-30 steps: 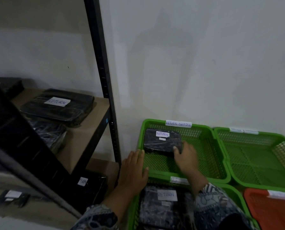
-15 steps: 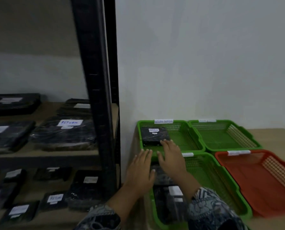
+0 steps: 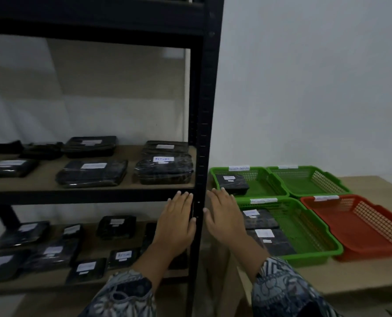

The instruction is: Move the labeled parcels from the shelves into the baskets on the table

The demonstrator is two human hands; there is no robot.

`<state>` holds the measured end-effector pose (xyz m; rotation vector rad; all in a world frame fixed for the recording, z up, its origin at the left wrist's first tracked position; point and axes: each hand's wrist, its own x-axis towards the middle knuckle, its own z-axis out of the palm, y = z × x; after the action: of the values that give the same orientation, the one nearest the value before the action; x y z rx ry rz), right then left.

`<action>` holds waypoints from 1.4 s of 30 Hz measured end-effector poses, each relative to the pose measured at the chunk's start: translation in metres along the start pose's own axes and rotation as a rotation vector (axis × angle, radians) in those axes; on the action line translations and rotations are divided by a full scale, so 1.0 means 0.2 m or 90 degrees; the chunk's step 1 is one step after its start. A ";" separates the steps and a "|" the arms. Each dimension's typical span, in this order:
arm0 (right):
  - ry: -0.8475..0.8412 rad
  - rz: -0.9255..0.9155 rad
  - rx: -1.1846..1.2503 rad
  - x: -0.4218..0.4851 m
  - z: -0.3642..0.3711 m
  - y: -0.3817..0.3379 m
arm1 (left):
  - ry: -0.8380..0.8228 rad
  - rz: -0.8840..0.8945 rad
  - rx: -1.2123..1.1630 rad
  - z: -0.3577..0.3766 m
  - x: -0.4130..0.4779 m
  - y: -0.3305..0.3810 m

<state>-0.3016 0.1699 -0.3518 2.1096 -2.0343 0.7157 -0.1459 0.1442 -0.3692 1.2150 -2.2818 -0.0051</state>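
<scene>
Black wrapped parcels with white labels lie on two shelves of a black rack; the nearest one on the upper shelf [image 3: 164, 168] reads "RETURN". One parcel [image 3: 231, 183] lies in the far-left green basket [image 3: 270, 191]. Two more parcels [image 3: 267, 233] lie in the near green basket [image 3: 314, 234]. My left hand [image 3: 176, 221] is flat and empty in front of the shelf edge, left of the rack post. To the right of the post, my right hand [image 3: 224, 217] is held flat with nothing in it, between the post and the baskets.
The black rack post [image 3: 202, 133] stands between my two hands. A second far green basket [image 3: 309, 179] and a red basket [image 3: 359, 227] hold nothing. The baskets stand on a wooden table [image 3: 362, 277] against a pale wall.
My right hand let go of the parcel in the far-left green basket and drew back. Both hands moved left toward the rack as my view swung left and back.
</scene>
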 end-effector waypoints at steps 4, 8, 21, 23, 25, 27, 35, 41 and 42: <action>0.047 -0.075 0.000 0.06 -0.05 -0.20 | 0.042 -0.042 0.032 -0.15 0.02 -0.13; 0.096 -0.141 0.033 0.19 -0.08 -0.33 | 0.077 -0.086 0.060 -0.25 0.11 -0.26; -0.070 -0.026 -0.037 0.55 0.00 -0.43 | 0.103 -0.161 -0.044 -0.25 0.20 -0.57; -0.102 -0.016 -0.064 0.55 0.02 -0.43 | 0.093 -0.151 -0.049 -0.25 0.19 -0.59; -0.105 -0.013 -0.083 0.55 0.06 -0.43 | 0.081 -0.140 -0.051 -0.26 0.18 -0.63; -0.088 -0.005 -0.080 0.55 0.09 -0.44 | 0.064 -0.138 -0.052 -0.26 0.18 -0.66; -0.008 0.176 0.187 0.61 0.11 -0.50 | -0.015 -0.123 -0.007 -0.25 0.12 -0.80; -0.104 0.290 0.340 0.72 0.13 -0.44 | -0.002 -0.075 0.041 -0.24 0.11 -0.81; -0.112 0.293 0.356 0.72 0.13 -0.43 | -0.003 -0.073 0.051 -0.23 0.11 -0.81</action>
<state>-0.2134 0.0357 -0.2953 2.0081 -2.7146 1.3423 -0.0099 0.0424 -0.3610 1.3877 -2.2320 0.0417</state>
